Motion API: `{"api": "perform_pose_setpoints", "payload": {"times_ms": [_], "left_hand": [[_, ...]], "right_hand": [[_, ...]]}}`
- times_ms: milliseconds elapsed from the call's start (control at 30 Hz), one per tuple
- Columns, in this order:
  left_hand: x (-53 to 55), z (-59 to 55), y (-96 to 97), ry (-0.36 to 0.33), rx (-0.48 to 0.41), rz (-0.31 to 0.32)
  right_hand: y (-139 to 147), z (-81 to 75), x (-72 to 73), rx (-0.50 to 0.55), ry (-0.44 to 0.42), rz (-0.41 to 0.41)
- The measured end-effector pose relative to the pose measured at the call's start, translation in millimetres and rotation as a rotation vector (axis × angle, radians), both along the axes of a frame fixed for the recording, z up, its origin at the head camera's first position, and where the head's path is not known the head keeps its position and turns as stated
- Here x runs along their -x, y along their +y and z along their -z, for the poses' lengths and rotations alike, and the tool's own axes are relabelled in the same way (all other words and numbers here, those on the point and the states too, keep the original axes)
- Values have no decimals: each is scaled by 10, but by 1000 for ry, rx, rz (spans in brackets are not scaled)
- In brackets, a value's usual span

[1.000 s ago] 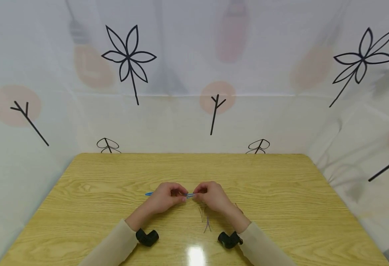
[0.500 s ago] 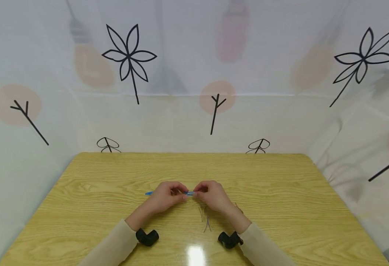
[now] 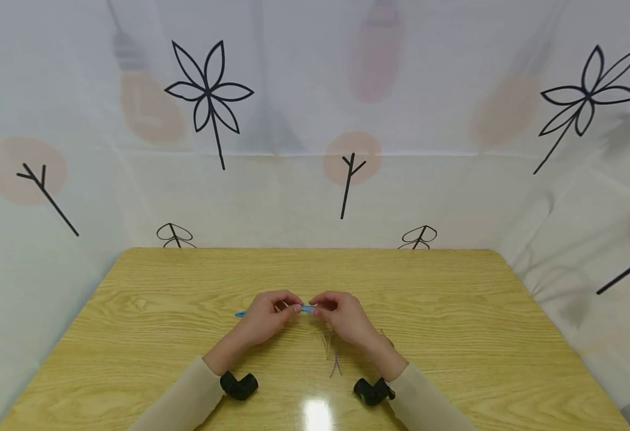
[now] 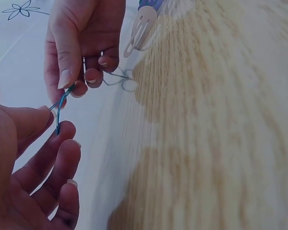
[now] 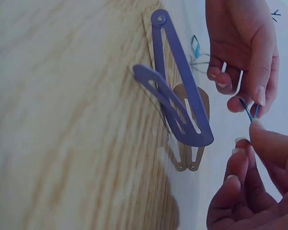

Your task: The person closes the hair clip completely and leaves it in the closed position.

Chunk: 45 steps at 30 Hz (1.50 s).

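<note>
A small blue snap hair clip [image 3: 307, 309] is held level between the two hands, just above the table in the head view. My left hand [image 3: 265, 316] pinches one end between thumb and fingertips. The thumb and forefinger of my right hand [image 3: 343, 315] pinch the other end. Seen from the right wrist, the clip's thin arms [image 5: 252, 113] stand apart in a narrow V. From the left wrist, the clip [image 4: 61, 108] shows edge-on, its ends partly covered by fingertips. The other fingers of both hands are loosely bent.
A second blue hair clip [image 3: 240, 313] lies left of the left hand. A purple hair clip [image 5: 185, 86], spread open, lies near the right forearm, with a beige one [image 5: 204, 101] behind it. A brownish clip [image 3: 386, 337] is partly hidden by that forearm. Patterned white cloth [image 3: 282, 197] borders the wooden table [image 3: 455, 311].
Both hands have shifted slightly up and away from the body with the blue hair clip. The clip's arms look closer together in the head view. The clips on the table stay put.
</note>
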<state>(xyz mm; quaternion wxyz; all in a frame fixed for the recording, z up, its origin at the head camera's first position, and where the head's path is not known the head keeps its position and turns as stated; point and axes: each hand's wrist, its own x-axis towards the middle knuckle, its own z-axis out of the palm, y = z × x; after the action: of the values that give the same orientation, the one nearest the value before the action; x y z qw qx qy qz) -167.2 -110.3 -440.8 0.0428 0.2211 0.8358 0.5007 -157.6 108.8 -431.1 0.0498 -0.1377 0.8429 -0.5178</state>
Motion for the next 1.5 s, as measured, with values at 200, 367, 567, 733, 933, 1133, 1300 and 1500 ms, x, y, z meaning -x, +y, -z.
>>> {"api": "perform_pose_setpoints", "payload": {"times_ms": [200, 367, 567, 733, 933, 1133, 1300, 1500], "left_hand": [[-3, -21, 7, 8, -9, -27], [-4, -20, 16, -1, -17, -34], [-15, -11, 48, -43, -67, -16], [-20, -11, 53, -67, -85, -7], [-14, -18, 34, -81, -44, 15], [-22, -45, 22, -69, -5, 11], [-13, -67, 17, -68, -23, 3], [7, -58, 11, -53, -49, -2]], "right_hand": [[1, 13, 10, 18, 8, 0], [-14, 9, 7, 13, 38, 27], [-48, -6, -3, -1, 78, 84], [-77, -39, -9, -2, 80, 125], [-95, -62, -13, -9, 78, 154], [-85, -75, -24, 21, 45, 137], [-76, -76, -28, 47, 38, 115], [-76, -63, -24, 53, 38, 97]]}}
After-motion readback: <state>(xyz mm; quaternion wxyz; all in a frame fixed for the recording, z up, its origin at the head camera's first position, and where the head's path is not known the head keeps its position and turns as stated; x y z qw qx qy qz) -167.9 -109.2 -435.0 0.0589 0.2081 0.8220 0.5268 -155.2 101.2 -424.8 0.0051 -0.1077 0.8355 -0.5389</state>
